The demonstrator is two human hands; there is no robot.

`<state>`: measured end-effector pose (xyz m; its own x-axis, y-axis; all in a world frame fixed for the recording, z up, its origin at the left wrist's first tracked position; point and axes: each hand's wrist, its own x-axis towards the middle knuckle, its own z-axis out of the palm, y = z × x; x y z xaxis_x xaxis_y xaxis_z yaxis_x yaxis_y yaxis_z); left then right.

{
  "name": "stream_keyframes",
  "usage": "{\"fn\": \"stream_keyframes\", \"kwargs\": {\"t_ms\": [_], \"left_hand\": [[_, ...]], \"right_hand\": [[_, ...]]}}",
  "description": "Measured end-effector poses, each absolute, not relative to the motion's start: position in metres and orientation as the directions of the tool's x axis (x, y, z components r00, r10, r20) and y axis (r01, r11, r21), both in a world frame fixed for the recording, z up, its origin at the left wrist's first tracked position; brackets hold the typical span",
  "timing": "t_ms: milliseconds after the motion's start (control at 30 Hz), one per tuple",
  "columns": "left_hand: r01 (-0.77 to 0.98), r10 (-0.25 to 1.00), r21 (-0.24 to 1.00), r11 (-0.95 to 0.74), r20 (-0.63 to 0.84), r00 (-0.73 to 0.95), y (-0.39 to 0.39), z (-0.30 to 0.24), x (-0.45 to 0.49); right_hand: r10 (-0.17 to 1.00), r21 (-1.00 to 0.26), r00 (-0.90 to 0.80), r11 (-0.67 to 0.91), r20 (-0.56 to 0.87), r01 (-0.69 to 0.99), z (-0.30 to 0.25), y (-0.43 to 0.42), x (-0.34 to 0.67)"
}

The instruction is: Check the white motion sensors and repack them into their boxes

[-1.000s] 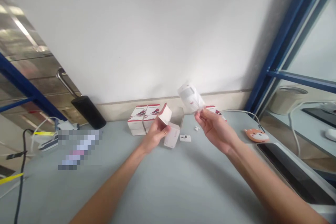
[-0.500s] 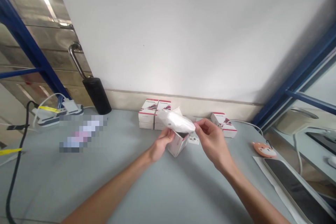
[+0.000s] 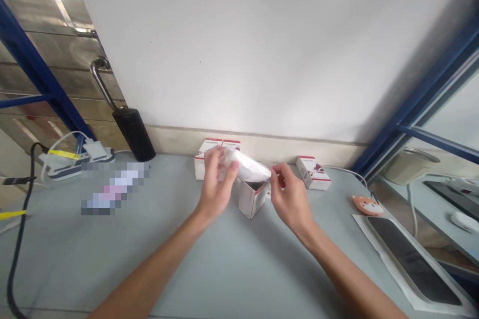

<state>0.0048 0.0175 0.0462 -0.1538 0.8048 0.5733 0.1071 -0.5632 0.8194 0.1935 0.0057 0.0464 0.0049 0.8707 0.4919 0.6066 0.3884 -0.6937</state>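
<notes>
Bare arms on you here, and your left forearm (image 3: 160,259) runs slim and smooth in outline, broad at the bottom edge, tapering to a narrow, bare left wrist (image 3: 202,216). Your right forearm (image 3: 344,269), bare too, thins just as evenly into an uncovered right wrist (image 3: 307,233). Now your left hand (image 3: 217,185): bare, slender fingers, rounded thumb tip. And your right hand (image 3: 291,199), bare as well, slim-fingered. Fingernails, too small to make out!

The wrapper (image 3: 252,168) looks like thin, glossy plastic. The open box (image 3: 248,201) appears cardboard; the tabletop (image 3: 217,269), smooth and matt.
</notes>
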Motion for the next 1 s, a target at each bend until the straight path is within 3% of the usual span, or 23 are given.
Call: {"fn": "stream_keyframes", "kwargs": {"t_ms": [167,300,600,800,1000], "left_hand": [[0.570,0.662,0.575,-0.587,0.746,-0.070,0.020,0.069,-0.009],[0.763,0.662,0.370,-0.530,0.743,0.100,0.018,0.096,-0.015],[0.898,0.799,0.152,-0.414,0.534,0.278,0.024,0.147,0.002],[0.946,0.795,-0.055,-0.320,0.527,0.300,0.015,0.158,0.027],[0.969,0.868,-0.072,-0.237,0.433,0.245,0.011,0.153,0.045]], "right_hand": [[0.818,-0.590,-0.023,0.434,0.575,0.681,0.034,0.005,0.189],[0.781,-0.547,-0.032,0.465,0.624,0.696,0.027,0.004,0.186],[0.756,-0.591,0.002,0.510,0.655,0.625,0.018,-0.003,0.184],[0.754,-0.610,0.022,0.513,0.657,0.604,0.016,-0.005,0.182],[0.660,-0.540,0.006,0.609,0.751,0.581,0.013,-0.006,0.179]]}}
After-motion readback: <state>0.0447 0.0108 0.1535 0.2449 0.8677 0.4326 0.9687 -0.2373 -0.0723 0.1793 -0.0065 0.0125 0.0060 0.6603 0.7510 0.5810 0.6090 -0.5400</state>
